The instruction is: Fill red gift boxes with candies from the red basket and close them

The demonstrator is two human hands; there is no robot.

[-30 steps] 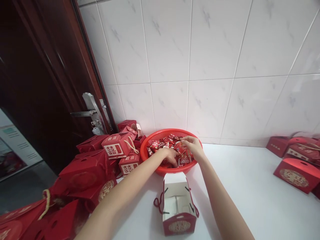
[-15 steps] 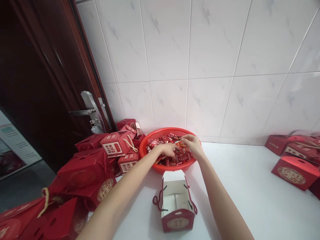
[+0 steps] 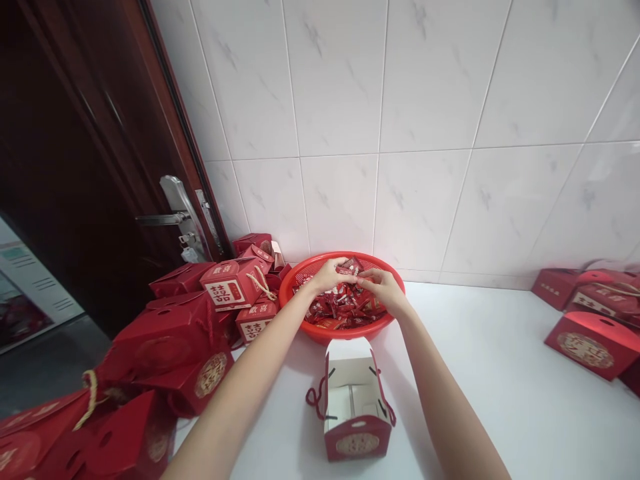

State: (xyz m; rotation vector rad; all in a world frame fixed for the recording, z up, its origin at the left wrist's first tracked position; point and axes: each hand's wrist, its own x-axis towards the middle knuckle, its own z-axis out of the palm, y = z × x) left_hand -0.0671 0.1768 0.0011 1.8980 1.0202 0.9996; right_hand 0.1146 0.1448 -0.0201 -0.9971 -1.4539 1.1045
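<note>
Left grip (image 3: 330, 275) shifted; table (image 3: 490, 360) adjoins tiled wall (image 3: 425, 100)

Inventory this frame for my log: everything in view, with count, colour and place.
Basket: one, red, against the wall
Packets: many, mostly red, in basket
Open box: one, dark red, white inside, before basket
Cord: count unclear, dark red, at open box's sides
Left boxes: many, overlapping, red, piled left
Rope handles: at least two, tan, on left boxes
Right boxes: several, red, far right
Table: one, white, under basket
Wall: one, white tile, behind
Door: one, dark brown, left
Door handle: one, silver, on door
Left hand: one, bare, over basket
Right hand: one, bare, over basket
</note>
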